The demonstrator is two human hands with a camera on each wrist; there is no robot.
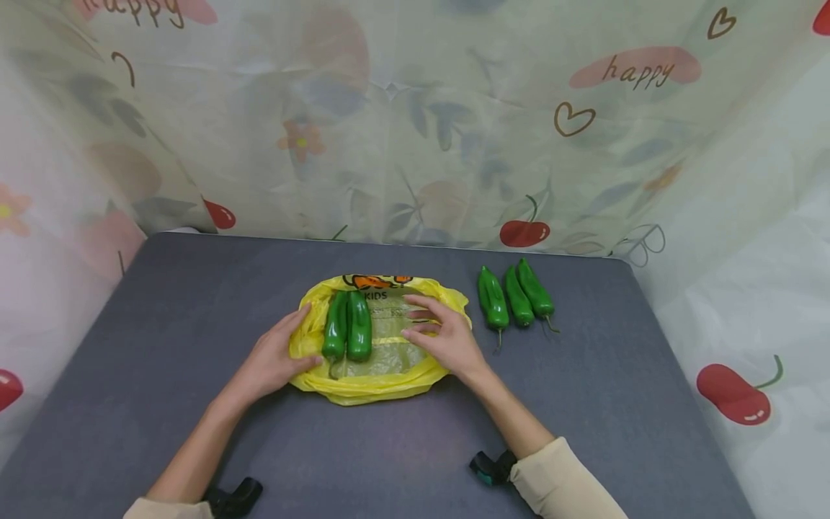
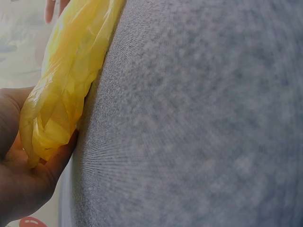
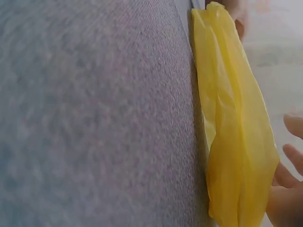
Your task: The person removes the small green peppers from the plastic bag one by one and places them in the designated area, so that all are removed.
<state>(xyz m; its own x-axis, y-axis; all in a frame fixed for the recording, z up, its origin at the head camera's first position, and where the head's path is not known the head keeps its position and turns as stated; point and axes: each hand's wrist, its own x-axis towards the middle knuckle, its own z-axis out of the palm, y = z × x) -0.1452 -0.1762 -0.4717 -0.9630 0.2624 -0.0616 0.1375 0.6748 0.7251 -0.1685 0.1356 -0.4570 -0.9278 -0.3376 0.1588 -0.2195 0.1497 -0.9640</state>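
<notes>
A yellow plastic bag (image 1: 363,389) lies on the table with its mouth spread wide and its rim rolled into a ring. Two green peppers (image 1: 347,326) rest side by side in its left half. My left hand (image 1: 279,357) holds the bag's left end, thumb at the front rim and fingers along the side; the left wrist view has the yellow plastic (image 2: 66,85) between them. Over the right part of the opening hovers my right hand (image 1: 447,339), fingers apart and nothing held. In the right wrist view, its fingers (image 3: 294,158) show beyond the bag's side.
Three more green peppers (image 1: 519,294) lie in a row right of the bag, stems toward me. A dark grey cloth covers the table (image 1: 583,432). Behind it hangs a printed curtain (image 1: 402,130) with cherries and hearts. Each wrist wears a black strap device (image 1: 493,467).
</notes>
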